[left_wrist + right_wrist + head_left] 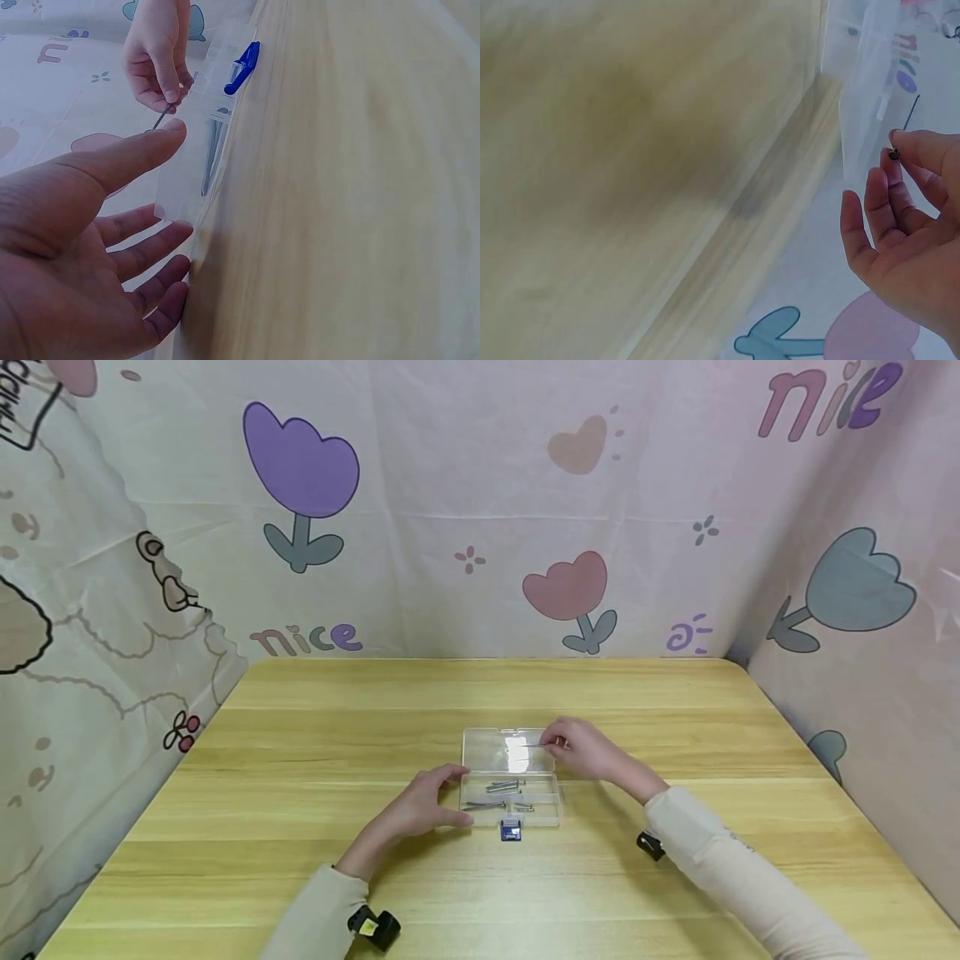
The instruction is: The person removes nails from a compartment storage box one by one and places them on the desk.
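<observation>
We work at a light wooden desk [300, 760] with a straight grain and rounded far corners. Pale pink printed cloth [465, 485] hangs behind it and along both sides, patterned with tulips, hearts and a sheep drawn in outline. The word "nice" is printed on the cloth twice: small, just above the back edge of the desk on the left, and large at the upper right. Cut-off black letters sit at the top left corner, and we cannot read them.

A clear plastic box [512, 800] lies near the middle of the desk with its lid [507, 750] folded open and flat behind it. Several metal screws [502, 787] lie in the tray, and a blue latch [511, 831] sticks out of its front edge.

Our left hand [426, 803] rests against the left end of the box, fingers relaxed and spread, gripping nothing. Our right hand [583, 748] hovers at the right edge of the lid, and its thumb and forefinger pinch one thin screw [535, 745] by the head, the shaft pointing left over the lid. The two hands are apart, one at each side of the box.
</observation>
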